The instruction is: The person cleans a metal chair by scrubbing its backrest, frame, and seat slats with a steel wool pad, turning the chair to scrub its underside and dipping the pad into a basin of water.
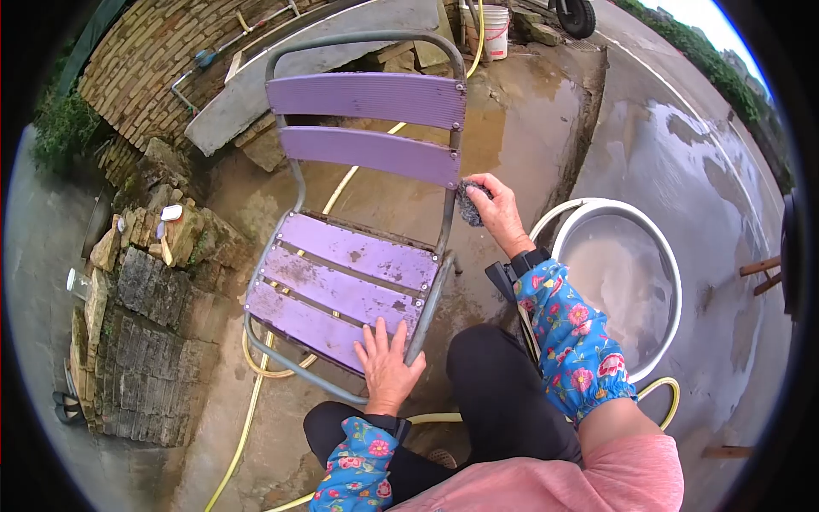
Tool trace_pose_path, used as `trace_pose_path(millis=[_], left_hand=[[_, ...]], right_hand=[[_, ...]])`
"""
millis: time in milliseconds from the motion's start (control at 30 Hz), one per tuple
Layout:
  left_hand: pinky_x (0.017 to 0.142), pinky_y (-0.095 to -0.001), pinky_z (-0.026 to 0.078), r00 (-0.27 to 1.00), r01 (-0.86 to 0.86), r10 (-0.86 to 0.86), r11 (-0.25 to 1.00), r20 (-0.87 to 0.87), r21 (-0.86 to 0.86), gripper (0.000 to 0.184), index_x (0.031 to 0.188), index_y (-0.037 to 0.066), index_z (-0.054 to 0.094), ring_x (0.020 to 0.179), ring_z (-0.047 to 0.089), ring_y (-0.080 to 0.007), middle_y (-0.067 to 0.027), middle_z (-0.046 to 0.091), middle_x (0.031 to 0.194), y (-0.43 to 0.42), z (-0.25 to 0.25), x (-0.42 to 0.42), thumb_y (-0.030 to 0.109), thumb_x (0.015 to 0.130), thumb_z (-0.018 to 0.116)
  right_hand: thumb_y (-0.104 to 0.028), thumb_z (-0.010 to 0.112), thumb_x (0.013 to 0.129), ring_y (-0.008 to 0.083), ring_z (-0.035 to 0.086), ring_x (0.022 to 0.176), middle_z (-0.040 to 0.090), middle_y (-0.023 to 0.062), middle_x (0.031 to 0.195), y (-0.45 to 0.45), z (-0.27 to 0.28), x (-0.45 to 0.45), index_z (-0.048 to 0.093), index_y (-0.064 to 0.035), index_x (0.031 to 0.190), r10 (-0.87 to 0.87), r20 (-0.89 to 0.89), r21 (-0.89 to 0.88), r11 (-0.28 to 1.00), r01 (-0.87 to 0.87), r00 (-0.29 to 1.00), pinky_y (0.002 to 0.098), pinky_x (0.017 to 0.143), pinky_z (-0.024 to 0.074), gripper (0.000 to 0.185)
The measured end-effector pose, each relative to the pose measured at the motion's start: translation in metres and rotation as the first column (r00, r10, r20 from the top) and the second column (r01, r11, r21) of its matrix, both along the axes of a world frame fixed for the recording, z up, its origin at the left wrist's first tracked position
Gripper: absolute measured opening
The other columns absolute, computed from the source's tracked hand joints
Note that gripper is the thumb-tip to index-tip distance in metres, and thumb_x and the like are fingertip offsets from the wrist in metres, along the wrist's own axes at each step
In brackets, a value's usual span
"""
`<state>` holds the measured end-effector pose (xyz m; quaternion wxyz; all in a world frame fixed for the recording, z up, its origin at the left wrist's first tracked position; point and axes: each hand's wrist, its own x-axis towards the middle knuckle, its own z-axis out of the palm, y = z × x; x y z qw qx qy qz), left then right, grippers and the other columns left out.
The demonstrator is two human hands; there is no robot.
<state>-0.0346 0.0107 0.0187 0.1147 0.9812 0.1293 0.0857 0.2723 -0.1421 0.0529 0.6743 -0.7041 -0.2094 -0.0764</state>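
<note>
In front of me stands a chair with purple slats (367, 158) and a grey tubular metal frame (358, 36). Dark dirt marks its seat (341, 277). My left hand (391, 367) lies on the front right corner of the seat, fingers spread. A grey scouring pad (468, 205) is pinched in my right hand (499, 212), beside the right upright of the backrest; whether the pad touches the frame I cannot tell. Close by my right forearm is a round white-rimmed tub (618, 273) of cloudy water.
A yellow hose (243, 444) runs over the wet ground under the chair. Stacked stones and bricks (153, 341) stand on the left. A white bucket (496, 34) and a wheel (577, 17) are at the back, and a stone slab (290, 77) lies behind the chair.
</note>
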Motion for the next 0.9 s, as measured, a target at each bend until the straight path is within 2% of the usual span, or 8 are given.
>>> trace_pose_path(millis=[67,333,400,467,533,600,667,900], left_hand=[[0.105,-0.0652,0.021,1.000,0.003,-0.003,1.000,0.006,0.006,0.071,0.135,0.015,0.050,0.133,0.029,-0.0487,-0.0232,0.036,0.144,0.001,-0.002,-0.001,0.035,0.070,0.072],[0.106,-0.0649,0.021,1.000,-0.005,0.005,0.999,0.015,-0.032,0.071,0.135,0.016,0.051,0.133,0.029,-0.0482,-0.0227,0.036,0.144,0.003,0.000,-0.005,0.036,0.070,0.072],[0.106,-0.0648,0.021,0.999,0.001,0.002,0.999,0.040,-0.052,0.070,0.135,0.016,0.051,0.133,0.029,-0.0482,-0.0227,0.036,0.145,0.002,0.000,-0.003,0.035,0.071,0.072],[0.107,-0.0645,0.020,0.999,-0.004,0.006,0.999,0.039,-0.045,0.070,0.134,0.015,0.052,0.134,0.028,-0.0479,-0.0228,0.036,0.145,0.003,-0.001,-0.004,0.035,0.071,0.072],[0.107,-0.0642,0.020,0.999,-0.019,0.022,0.998,0.049,-0.059,0.069,0.134,0.015,0.052,0.135,0.028,-0.0476,-0.0226,0.036,0.145,0.000,0.000,-0.005,0.036,0.071,0.072],[0.108,-0.0642,0.019,0.999,-0.013,0.015,0.998,0.042,-0.060,0.069,0.134,0.015,0.052,0.134,0.029,-0.0472,-0.0223,0.036,0.145,0.003,0.001,-0.007,0.036,0.072,0.071],[0.108,-0.0642,0.019,0.997,-0.030,0.034,0.997,0.065,-0.068,0.068,0.134,0.015,0.052,0.134,0.029,-0.0470,-0.0222,0.036,0.145,0.005,0.002,-0.008,0.037,0.072,0.071],[0.108,-0.0643,0.019,0.998,-0.019,0.024,0.997,0.066,-0.075,0.068,0.134,0.015,0.053,0.134,0.029,-0.0467,-0.0222,0.036,0.144,0.004,0.004,-0.009,0.037,0.072,0.071]], right_hand=[[-0.008,0.064,0.087,0.0101,0.058,0.084,0.065,0.0034,0.089,-0.005,0.039,-0.002,0.064,-0.0030,0.105,-0.050,0.101,0.210,0.977,0.028,0.994,0.0257,0.076,0.0482,0.020],[-0.020,0.076,0.076,0.0138,0.058,0.085,0.061,0.0088,0.089,0.029,0.071,0.014,0.055,-0.0006,0.092,-0.316,0.247,0.078,0.949,0.307,0.916,0.0268,0.079,0.0473,0.033],[-0.027,0.080,0.072,0.0134,0.060,0.078,0.062,0.0081,0.084,0.023,0.069,0.028,0.055,-0.0020,0.092,-0.345,0.243,0.054,0.938,0.342,0.906,0.0275,0.068,0.0493,0.040],[-0.029,0.081,0.072,0.0128,0.059,0.067,0.062,0.0050,0.078,0.010,0.072,0.037,0.056,-0.0033,0.091,-0.024,-0.142,-0.050,0.999,0.017,0.990,0.0282,0.054,0.0479,0.041],[-0.031,0.081,0.072,0.0123,0.057,0.059,0.061,0.0034,0.073,0.003,0.079,0.039,0.057,-0.0038,0.091,0.039,-0.177,-0.053,0.997,-0.049,0.983,0.0283,0.046,0.0451,0.042],[-0.033,0.081,0.071,0.0129,0.059,0.065,0.062,0.0053,0.076,0.008,0.088,0.040,0.057,-0.0020,0.092,-0.031,-0.073,-0.258,0.966,0.011,0.997,0.0296,0.053,0.0482,0.044],[-0.030,0.079,0.073,0.0285,0.063,0.077,0.064,0.0153,0.083,0.016,0.088,0.026,0.055,0.0020,0.095,-0.194,0.248,-0.351,0.895,0.275,0.949,0.0380,0.073,0.0501,0.046],[-0.027,0.067,0.087,0.0348,0.058,0.095,0.059,0.0213,0.099,0.037,0.060,-0.003,0.052,0.0012,0.111,-0.358,0.388,-0.161,0.881,0.445,0.849,0.0404,0.086,0.0461,0.040]])
